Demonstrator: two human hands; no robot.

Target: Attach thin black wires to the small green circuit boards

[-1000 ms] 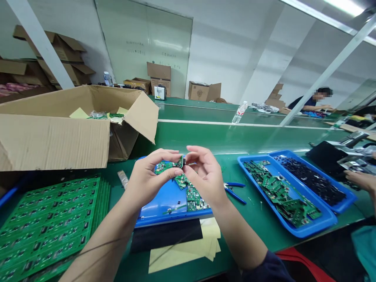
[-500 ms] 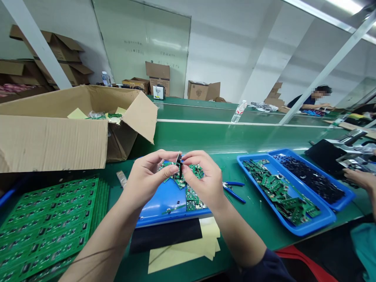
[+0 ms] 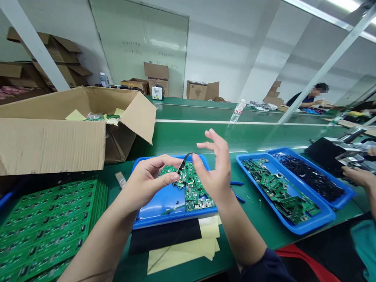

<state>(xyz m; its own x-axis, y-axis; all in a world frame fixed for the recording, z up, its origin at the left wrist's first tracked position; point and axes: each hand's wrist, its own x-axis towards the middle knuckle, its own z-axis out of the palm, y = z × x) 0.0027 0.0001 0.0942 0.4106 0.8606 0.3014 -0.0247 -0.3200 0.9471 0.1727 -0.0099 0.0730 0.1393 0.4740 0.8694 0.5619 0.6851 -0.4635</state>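
Note:
My left hand hangs over the blue tray, its fingertips pinching a thin curved black strip whose lower end meets the small boards. My right hand is raised just right of the strip, open, fingers spread and touching nothing. Under both hands lies a loose pile of small green circuit boards on the tray. A few of those boards are hidden by my left hand.
To the left are stacked green circuit board panels and an open cardboard box. Right of me stand blue-handled pliers and two blue trays of boards and black parts. A co-worker's hand works at far right.
My right hand has let go of the black piece and risen to the right with its fingers spread. My left hand has dropped lower over the tray, still holding the black piece.

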